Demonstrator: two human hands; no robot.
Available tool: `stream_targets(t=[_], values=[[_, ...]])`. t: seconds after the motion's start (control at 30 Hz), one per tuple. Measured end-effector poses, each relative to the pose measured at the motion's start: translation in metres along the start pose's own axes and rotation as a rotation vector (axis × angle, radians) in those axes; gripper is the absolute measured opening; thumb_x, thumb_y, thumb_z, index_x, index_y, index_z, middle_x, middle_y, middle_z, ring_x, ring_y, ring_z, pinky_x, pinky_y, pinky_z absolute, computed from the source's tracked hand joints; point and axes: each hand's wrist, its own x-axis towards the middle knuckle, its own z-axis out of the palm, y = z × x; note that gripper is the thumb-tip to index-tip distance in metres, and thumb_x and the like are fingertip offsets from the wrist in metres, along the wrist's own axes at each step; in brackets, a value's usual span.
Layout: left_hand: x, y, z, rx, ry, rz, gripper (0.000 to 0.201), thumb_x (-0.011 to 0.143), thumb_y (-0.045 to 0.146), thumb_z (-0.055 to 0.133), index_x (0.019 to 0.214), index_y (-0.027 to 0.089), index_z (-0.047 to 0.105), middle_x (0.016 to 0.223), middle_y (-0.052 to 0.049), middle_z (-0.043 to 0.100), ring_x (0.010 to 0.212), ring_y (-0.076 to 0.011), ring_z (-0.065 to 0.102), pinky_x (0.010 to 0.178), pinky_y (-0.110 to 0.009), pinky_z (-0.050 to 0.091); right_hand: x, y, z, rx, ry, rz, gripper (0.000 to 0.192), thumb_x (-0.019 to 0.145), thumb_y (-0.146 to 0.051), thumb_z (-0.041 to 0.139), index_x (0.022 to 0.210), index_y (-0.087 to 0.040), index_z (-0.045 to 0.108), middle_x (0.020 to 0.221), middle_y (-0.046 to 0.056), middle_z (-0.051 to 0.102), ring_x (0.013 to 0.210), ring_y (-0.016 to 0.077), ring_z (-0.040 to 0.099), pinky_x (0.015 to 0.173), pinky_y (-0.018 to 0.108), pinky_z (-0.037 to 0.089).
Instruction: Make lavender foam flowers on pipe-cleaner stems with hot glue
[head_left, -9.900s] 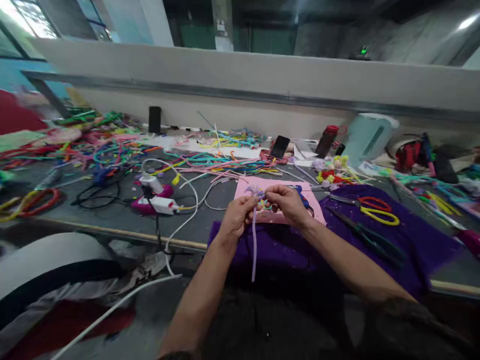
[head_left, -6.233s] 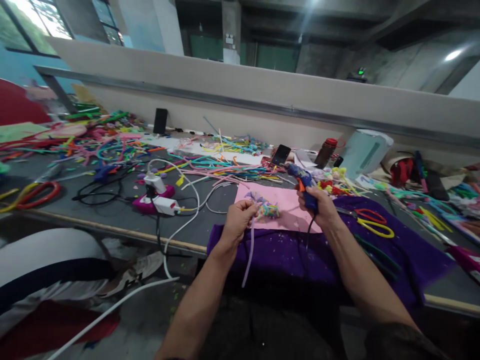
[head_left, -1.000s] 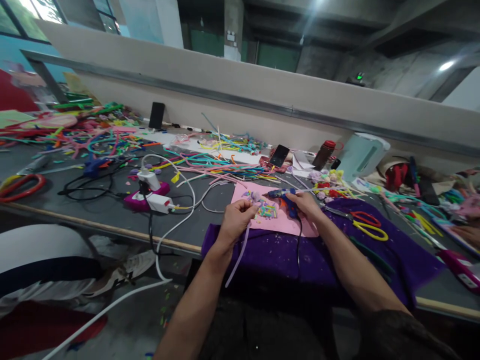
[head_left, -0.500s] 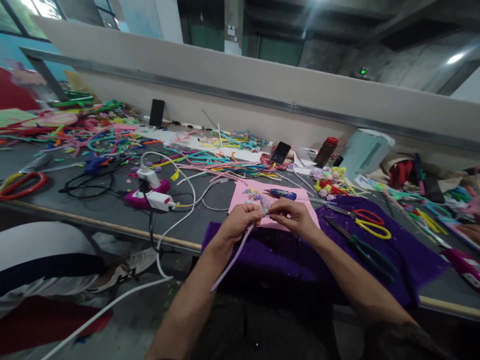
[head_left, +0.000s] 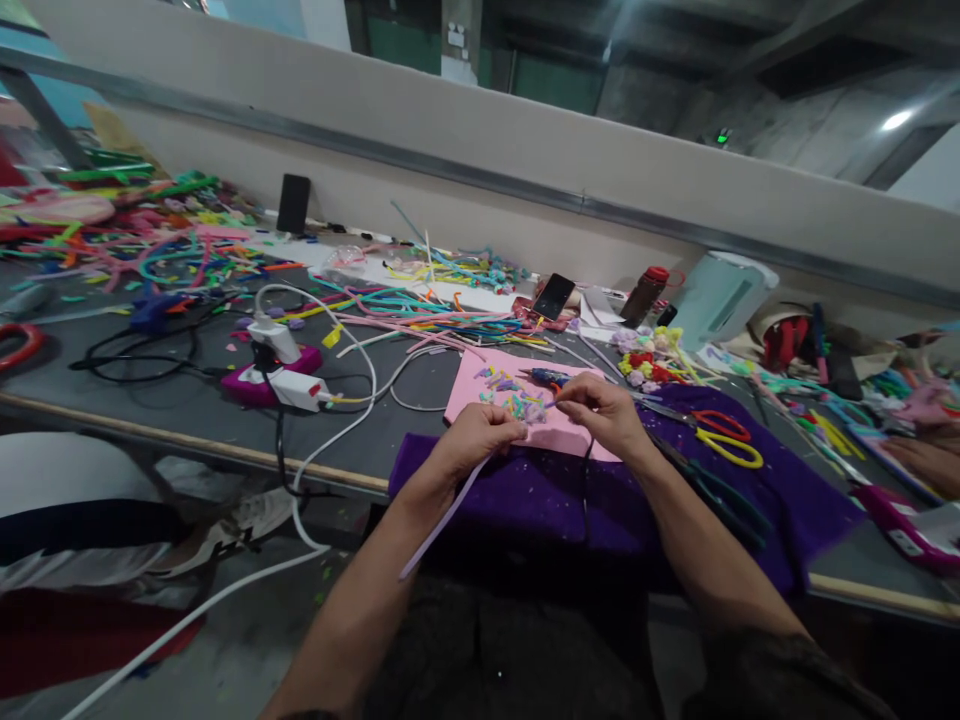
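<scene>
My left hand is closed in a pinch on a lilac pipe cleaner, whose long end hangs down toward me. Just past those fingertips is a small pale lilac tuft; whether it is joined to the pipe cleaner is unclear. My right hand has its thumb and forefinger pinched around a short purple piece. Beneath both hands lies a pink sheet scattered with small coloured pieces. Right behind the right fingers rests a blue glue gun, partly hidden.
Scissors with red and yellow handles and dark green-handled pliers lie on a purple cloth. To the left sits a power strip with a white cable. Pipe cleaners are heaped behind.
My hands have drawn apart, the right shifting slightly right with a purple piece in its fingers. More small pieces on the pink sheet are uncovered. The view has shifted a little.
</scene>
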Motion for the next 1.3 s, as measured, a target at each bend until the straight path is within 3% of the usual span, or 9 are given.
stream_targets(t=[0.17,0.37,1.3], values=[[-0.001,-0.003,0.001,0.046,-0.081,0.029,0.024,0.063,0.034,0.060,0.050,0.013,0.057,0.043,0.003,0.045,0.041,-0.0069,0.036,0.041,-0.020,0.021,0.000,0.001,0.002,-0.026,-0.090,-0.113,0.007,0.077,-0.023,0.061,0.081,-0.019,0.065,0.079,0.005,0.061,0.066,0.0132,0.055,0.056,0.023,0.041],[0.000,-0.007,0.002,0.070,-0.088,0.038,0.024,0.062,0.035,0.061,0.053,0.013,0.058,0.045,0.003,0.046,0.041,-0.0073,0.036,0.040,-0.021,0.022,-0.004,-0.002,0.004,-0.096,-0.144,-0.188,0.010,0.081,-0.021,0.055,0.086,-0.019,0.064,0.084,0.006,0.061,0.072,0.0139,0.059,0.061,0.024,0.045],[-0.002,-0.005,0.004,0.048,-0.086,0.025,0.019,0.061,0.030,0.060,0.051,0.014,0.058,0.044,0.004,0.045,0.041,-0.0071,0.037,0.039,-0.020,0.024,-0.008,0.010,0.008,-0.309,-0.230,-0.238,0.015,0.085,-0.024,0.051,0.093,-0.023,0.064,0.088,0.005,0.060,0.077,0.0145,0.060,0.069,0.024,0.047]])
